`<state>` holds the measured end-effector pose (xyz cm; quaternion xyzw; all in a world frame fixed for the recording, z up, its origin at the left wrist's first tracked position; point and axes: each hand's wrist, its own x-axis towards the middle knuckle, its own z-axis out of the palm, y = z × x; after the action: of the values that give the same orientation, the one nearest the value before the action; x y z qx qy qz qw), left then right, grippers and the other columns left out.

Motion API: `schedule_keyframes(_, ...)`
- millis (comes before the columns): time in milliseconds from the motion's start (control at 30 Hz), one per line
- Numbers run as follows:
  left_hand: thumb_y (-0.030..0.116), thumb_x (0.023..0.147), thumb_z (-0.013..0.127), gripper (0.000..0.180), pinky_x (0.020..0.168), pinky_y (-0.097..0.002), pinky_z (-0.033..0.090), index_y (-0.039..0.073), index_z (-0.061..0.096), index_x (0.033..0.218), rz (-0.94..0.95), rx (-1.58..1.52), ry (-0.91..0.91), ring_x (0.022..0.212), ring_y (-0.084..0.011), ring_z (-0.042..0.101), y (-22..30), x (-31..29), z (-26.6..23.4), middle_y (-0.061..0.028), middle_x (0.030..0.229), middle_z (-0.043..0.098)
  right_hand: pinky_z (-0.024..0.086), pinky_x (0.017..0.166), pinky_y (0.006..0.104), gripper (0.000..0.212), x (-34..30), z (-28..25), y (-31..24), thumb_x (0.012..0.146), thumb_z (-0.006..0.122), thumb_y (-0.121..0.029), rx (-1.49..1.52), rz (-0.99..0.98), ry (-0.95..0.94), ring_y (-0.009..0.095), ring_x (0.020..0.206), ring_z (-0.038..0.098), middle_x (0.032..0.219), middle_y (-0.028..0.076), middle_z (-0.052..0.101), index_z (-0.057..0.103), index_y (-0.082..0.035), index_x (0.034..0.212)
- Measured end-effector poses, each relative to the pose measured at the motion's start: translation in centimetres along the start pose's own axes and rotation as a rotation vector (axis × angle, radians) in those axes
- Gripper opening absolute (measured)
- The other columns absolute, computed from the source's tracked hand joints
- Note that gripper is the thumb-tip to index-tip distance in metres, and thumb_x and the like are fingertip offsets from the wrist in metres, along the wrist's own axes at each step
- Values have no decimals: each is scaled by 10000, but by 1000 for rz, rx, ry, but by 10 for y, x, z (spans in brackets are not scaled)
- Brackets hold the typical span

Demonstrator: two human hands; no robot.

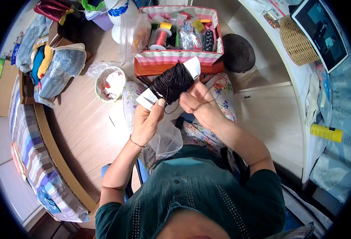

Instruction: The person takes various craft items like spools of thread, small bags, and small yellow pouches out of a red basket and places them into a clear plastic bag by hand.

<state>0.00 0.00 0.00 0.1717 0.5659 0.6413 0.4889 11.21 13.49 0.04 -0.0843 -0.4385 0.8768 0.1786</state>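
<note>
Above my lap, a thick bundle of dark brown or black cord [172, 83] is wound around a white card [193, 67], which sticks out at both ends and lies tilted. My left hand [146, 121] grips the card's lower left end, thumb on top. At the bundle's right side, my right hand [202, 104] has its fingers curled in on a loose strand of the cord. That strand hangs in a loop below the bundle and crosses the right hand near the wrist. The right fingertips are partly hidden. A clear plastic bag [165, 139] lies on my lap beneath the hands.
Just beyond my knees, a pink-and-white striped box [179, 59] of craft supplies, with a red thread spool [159, 38], rests on a red stool [143, 71]. A small waste bin [111, 84] stands left. On the right are a wicker basket [299, 40], a tablet [322, 32] and a yellow can [326, 133].
</note>
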Motion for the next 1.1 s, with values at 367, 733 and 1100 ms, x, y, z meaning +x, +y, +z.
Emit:
schedule_keyframes(367, -117, 639, 421, 421, 573, -151, 288, 51, 411, 1025, 174, 2, -283, 695, -35, 310, 8, 10, -5, 23, 793, 322, 444, 783, 304, 373, -29, -8, -38, 761, 602, -180, -235, -95, 268, 173, 863, 565, 967, 58, 589, 506, -8, 1077)
schedule_keyframes(733, -88, 764, 495, 294, 513, -137, 273, 76, 429, 998, 174, 102, -150, 633, -5, 326, 3, 11, -5, 31, 856, 350, 486, 717, 293, 381, -69, -1, -4, 635, 676, -38, -1147, -434, 119, 214, 861, 592, 992, 132, 551, 512, 10, 974)
schedule_keyframes(1100, -58, 794, 519, 231, 517, -144, 308, 70, 442, 971, 179, 80, -149, 621, -21, 368, 9, 7, -1, 18, 902, 392, 503, 610, 390, 437, -53, -21, 16, 673, 655, -149, -1414, -229, 114, 336, 733, 614, 875, 203, 598, 474, 37, 1024)
